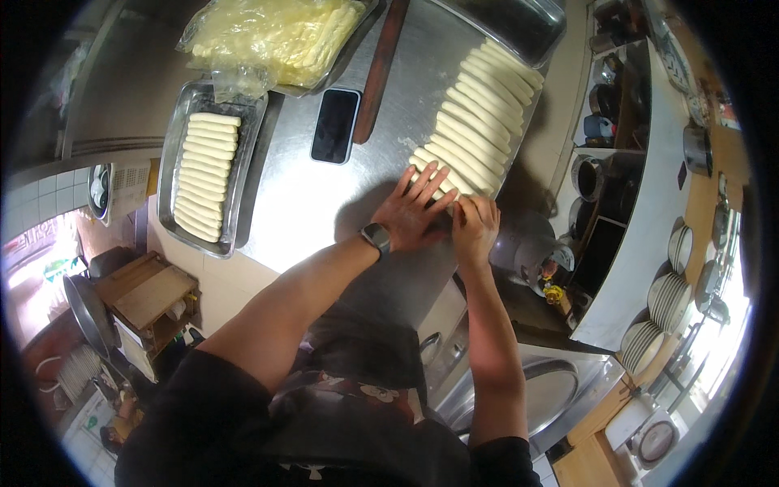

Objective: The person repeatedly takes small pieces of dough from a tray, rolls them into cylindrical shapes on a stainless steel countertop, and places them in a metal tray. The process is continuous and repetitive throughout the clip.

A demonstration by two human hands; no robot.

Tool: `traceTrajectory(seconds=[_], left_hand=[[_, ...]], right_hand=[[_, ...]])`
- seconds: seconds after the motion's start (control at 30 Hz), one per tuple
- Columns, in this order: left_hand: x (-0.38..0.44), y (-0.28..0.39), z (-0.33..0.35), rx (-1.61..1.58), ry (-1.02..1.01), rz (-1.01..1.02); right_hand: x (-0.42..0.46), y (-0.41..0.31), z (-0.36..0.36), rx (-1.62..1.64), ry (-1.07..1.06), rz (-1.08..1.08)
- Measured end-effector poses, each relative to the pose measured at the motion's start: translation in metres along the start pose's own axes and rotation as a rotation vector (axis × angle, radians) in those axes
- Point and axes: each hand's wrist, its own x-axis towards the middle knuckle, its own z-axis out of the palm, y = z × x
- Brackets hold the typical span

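Observation:
A row of pale dough strips [478, 122] lies side by side along the right edge of the steel table [292, 201]. My left hand [414, 210], with a smartwatch [375, 237] at its wrist, rests palm down with spread fingers over the nearest strips. Close beside it, my right hand [476, 222] has its fingertips pinched together at the right end of the nearest strip. My fingers partly cover that strip.
A metal tray [164, 201] of shorter dough strips sits at the table's left. Plastic-wrapped dough [274, 36] lies behind it, near a phone [335, 126] and a wooden rolling pin [380, 73]. Another metal tray [529, 24] stands far right. Shelves [633, 201] flank the right side.

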Motion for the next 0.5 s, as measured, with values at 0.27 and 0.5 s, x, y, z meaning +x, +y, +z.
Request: traceTrajectory(seconds=[0.27, 0.5], left_hand=[[-0.002, -0.004, 0.008, 0.014, 0.112, 0.047], [0.003, 0.001, 0.003, 0.031, 0.027, 0.018]], right_hand=[[0.019, 0.001, -0.003, -0.050, -0.106, -0.026], [0.020, 0.005, -0.013, -0.021, -0.043, -0.091]])
